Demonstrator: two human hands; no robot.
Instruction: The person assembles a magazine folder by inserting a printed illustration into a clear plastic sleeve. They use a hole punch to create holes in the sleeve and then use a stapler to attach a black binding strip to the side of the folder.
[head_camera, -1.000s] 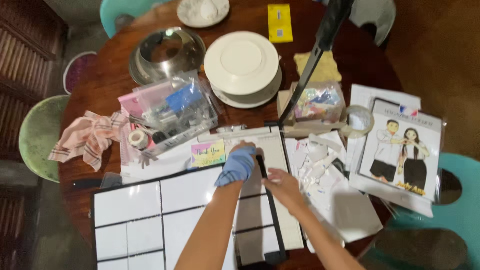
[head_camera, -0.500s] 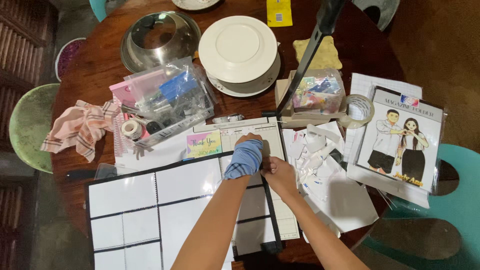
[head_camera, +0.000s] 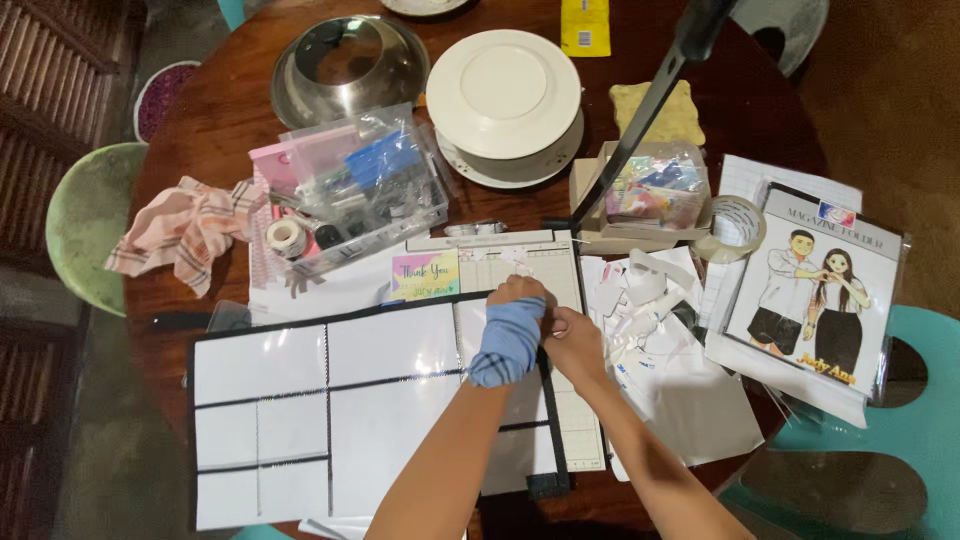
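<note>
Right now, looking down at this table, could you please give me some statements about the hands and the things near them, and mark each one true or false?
1. The left hand, wrapped in a blue cloth, rests on the large white sheet with black lines. True.
2. The right hand is at the black rail of the paper trimmer. True.
3. The white round dish stands on the green chair. False: it stands on the wooden table, beside the metal bowl.
4. The pink checked cloth covers the right hand. False: it lies at the table's left edge, apart from both hands.
5. The tape roll lies right of the hands. True.
</note>
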